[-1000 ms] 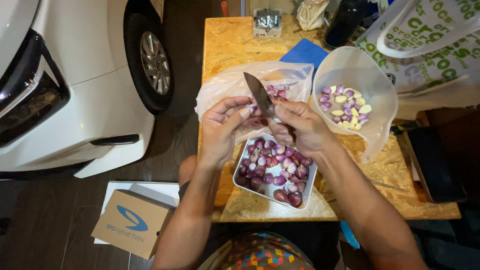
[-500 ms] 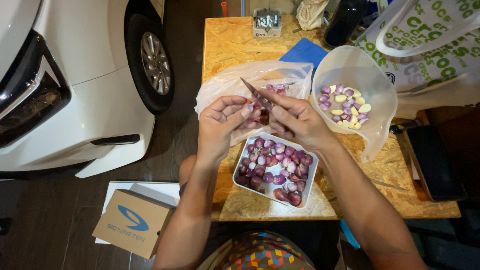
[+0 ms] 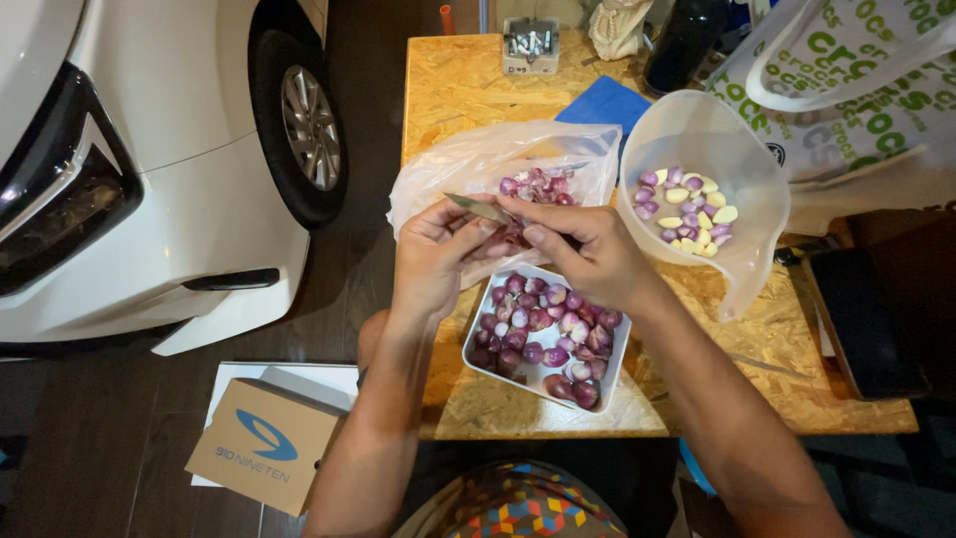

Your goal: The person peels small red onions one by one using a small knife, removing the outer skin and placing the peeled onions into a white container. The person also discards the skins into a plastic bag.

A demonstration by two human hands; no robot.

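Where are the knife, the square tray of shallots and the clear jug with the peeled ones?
knife (image 3: 476,207), head view, on the flat of the blade.
square tray (image 3: 476,344), head view, on its left rim.
clear jug (image 3: 697,130), head view, on its bare inner wall.

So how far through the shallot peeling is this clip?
Early on. A modest pile of peeled shallots sits in the clear jug. The right hand works a knife on one held in the left hand. The white tray remains full of unpeeled shallots.
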